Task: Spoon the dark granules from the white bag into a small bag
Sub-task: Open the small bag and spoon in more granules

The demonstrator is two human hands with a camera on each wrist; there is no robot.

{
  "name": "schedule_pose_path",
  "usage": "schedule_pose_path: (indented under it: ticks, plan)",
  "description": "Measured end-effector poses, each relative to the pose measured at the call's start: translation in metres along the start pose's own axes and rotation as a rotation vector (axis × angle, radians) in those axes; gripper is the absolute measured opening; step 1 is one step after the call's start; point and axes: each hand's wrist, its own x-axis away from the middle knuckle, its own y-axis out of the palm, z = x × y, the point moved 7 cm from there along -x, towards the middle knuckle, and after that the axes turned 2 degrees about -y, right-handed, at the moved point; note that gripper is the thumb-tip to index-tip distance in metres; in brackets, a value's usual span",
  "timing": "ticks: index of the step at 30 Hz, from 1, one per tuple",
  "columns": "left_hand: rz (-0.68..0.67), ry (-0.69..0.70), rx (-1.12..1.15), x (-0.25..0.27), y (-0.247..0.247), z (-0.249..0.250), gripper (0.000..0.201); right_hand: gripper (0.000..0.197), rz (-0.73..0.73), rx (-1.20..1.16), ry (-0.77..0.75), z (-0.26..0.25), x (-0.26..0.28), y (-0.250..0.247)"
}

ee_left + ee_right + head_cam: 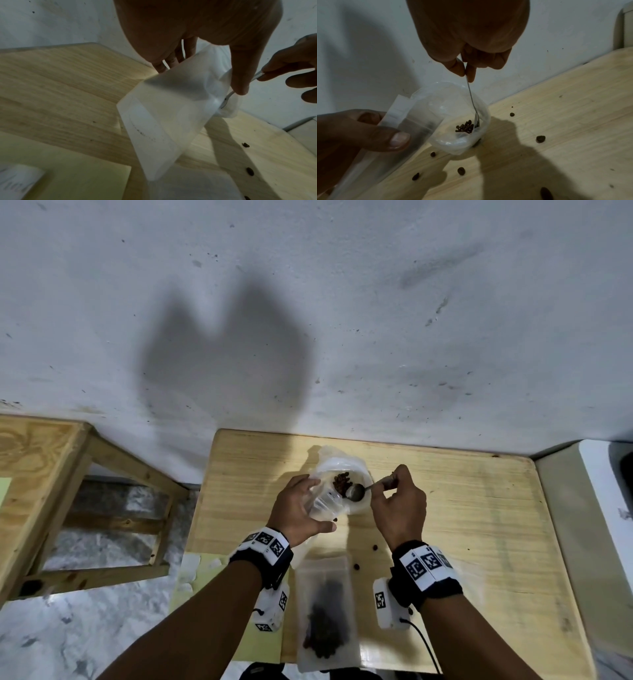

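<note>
Sitting in the bottom of the white bag (453, 121), the dark granules (465, 126), with the spoon (356, 492) bowl right at the pile. Left hand (297, 510) curled around a small bag (159, 121), tilted up off the counter (462, 525). Right hand (399, 505) pinching the spoon handle, thumb and finger. Another filled bag (327, 614) lying flat near the front edge, plus loose granules (540, 139) scattered on the wood. Wooden stool (51, 474) off to the left.

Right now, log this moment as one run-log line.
left hand: holds small bag | right hand: fingers pinch spoon | spoon bowl in white bag at granules | spilled granules on table
</note>
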Motion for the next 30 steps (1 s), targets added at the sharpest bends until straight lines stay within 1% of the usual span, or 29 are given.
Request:
schedule_pose_path:
  ticks: [5,9,13,17,19,22,24,30]
  plan:
    - [-0.016,-0.065,0.046,0.001,0.003,-0.007,0.098,0.014,0.079,-0.125,0.138,0.014,-0.006,0.0]
    - [-0.037,-0.145,0.143,-0.003,0.003,-0.015,0.095,0.013,0.121,-0.253,0.324,0.043,-0.007,0.006]
    - [-0.071,-0.179,0.151,-0.004,0.003,-0.012,0.093,0.023,0.13,-0.384,0.553,0.07,0.006,0.02]
    - [-0.116,-0.227,0.142,-0.005,0.005,-0.013,0.095,0.032,0.152,-0.516,0.664,0.077,0.021,0.032]
    - [-0.13,-0.242,0.13,-0.005,0.006,-0.013,0.096,0.034,0.142,-0.577,0.712,0.078,0.024,0.039]
    - [-0.119,-0.248,0.107,-0.006,0.003,-0.012,0.097,0.035,0.102,-0.62,0.753,0.081,0.025,0.046]
    - [-0.099,-0.252,0.105,-0.007,-0.001,-0.012,0.099,0.037,0.097,-0.645,0.737,0.082,0.024,0.046]
    - [-0.073,-0.252,0.096,-0.007,-0.005,-0.01,0.101,0.026,0.109,-0.698,0.672,0.085,0.018,0.034]
